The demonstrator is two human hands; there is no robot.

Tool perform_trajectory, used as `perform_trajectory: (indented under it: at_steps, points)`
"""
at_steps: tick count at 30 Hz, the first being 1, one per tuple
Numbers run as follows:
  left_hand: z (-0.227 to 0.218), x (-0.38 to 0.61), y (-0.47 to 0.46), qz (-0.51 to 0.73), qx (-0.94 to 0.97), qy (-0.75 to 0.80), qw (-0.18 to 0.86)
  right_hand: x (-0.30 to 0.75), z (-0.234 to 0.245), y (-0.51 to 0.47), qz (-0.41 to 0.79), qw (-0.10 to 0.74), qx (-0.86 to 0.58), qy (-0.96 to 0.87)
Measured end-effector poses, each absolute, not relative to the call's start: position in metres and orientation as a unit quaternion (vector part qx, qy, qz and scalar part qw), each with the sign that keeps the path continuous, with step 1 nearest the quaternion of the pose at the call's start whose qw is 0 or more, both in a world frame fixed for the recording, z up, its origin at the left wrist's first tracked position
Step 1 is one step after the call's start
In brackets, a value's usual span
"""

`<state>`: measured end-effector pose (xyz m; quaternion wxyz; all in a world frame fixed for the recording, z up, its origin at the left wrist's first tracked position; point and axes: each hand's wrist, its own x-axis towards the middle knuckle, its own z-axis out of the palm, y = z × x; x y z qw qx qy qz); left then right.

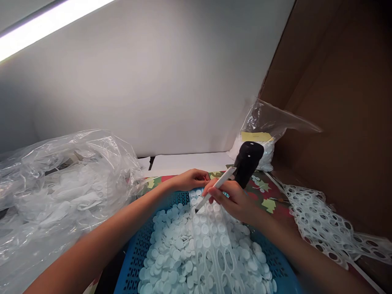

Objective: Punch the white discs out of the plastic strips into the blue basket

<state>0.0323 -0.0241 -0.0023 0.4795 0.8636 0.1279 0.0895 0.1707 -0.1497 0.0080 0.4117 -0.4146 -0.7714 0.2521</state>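
A sheet of white plastic with rows of round discs (206, 230) lies over a heap of loose white discs (171, 253). Its far part has discs in the rows; the near part shows open ring-shaped holes. At the far end of that sheet, the curled fingers of my left hand (191, 179) close on its edge, partly hidden. My right hand (231, 198) grips a slim white stick (216, 188) like a pen, its dark tip down on the sheet. Everything sits in a blue plastic basket (130, 261).
Clear plastic bags (79, 183) with white contents bulge at the left. A black object (248, 163) stands upright behind my right hand, near a labelled bag of white pieces (266, 157). Punched white sheets (318, 220) lie at right, by a cardboard wall (337, 122).
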Motion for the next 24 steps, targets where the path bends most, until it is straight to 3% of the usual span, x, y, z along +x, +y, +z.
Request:
perform_trajectory:
  at_steps: [16, 24]
  points:
    - [-0.0004, 0.0317, -0.0251, 0.088, 0.872, 0.130, 0.464, 0.1708, 0.0073, -0.1501, 0.295, 0.486, -0.394, -0.723]
    - [-0.0022, 0.0319, -0.0244, 0.097, 0.867, 0.125, 0.473, 0.1712, 0.0064, -0.1487, 0.239, 0.415, -0.404, -0.779]
